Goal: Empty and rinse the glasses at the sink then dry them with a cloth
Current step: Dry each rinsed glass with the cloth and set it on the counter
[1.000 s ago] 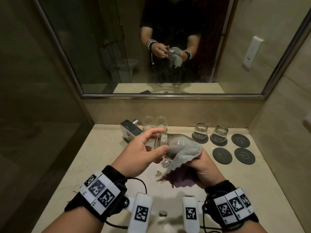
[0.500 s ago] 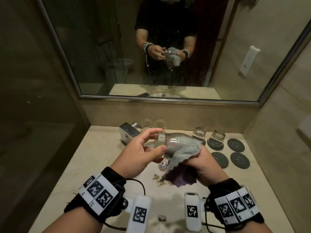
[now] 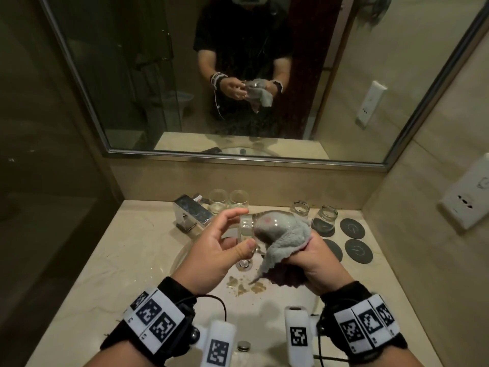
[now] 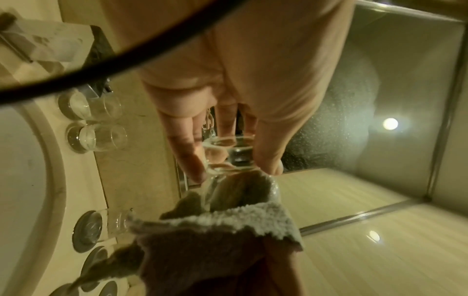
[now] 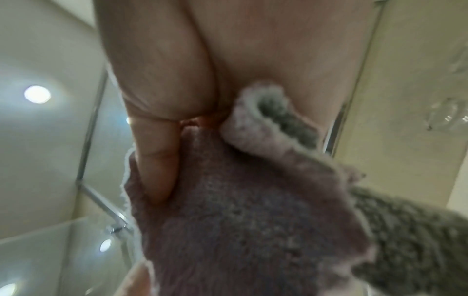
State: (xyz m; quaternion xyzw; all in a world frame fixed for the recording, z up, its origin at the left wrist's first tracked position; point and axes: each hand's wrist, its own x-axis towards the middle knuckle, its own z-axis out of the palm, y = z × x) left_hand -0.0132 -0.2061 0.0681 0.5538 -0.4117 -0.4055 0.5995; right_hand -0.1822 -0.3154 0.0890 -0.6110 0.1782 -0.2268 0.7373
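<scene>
Your left hand [image 3: 219, 250] pinches the thick base of a glass [image 3: 267, 226] between thumb and fingertips, holding it on its side above the sink [image 3: 185, 255]. Your right hand [image 3: 315, 258] is clenched around a grey cloth [image 3: 285, 242], part of which is pushed through the mouth and fills the inside of the glass; the rest hangs down from your fist. In the left wrist view your fingers [image 4: 190, 158] lie against the clear base [image 4: 228, 152] and the cloth [image 4: 215, 236] bunches below it. At the back of the worktop [image 3: 137, 242], two glasses [image 3: 227, 200] stand just right of the tap [image 3: 191, 214]. Farther right, two more glasses [image 3: 313, 211] stand beside dark round coasters [image 3: 352, 227], one of them on a coaster.
</scene>
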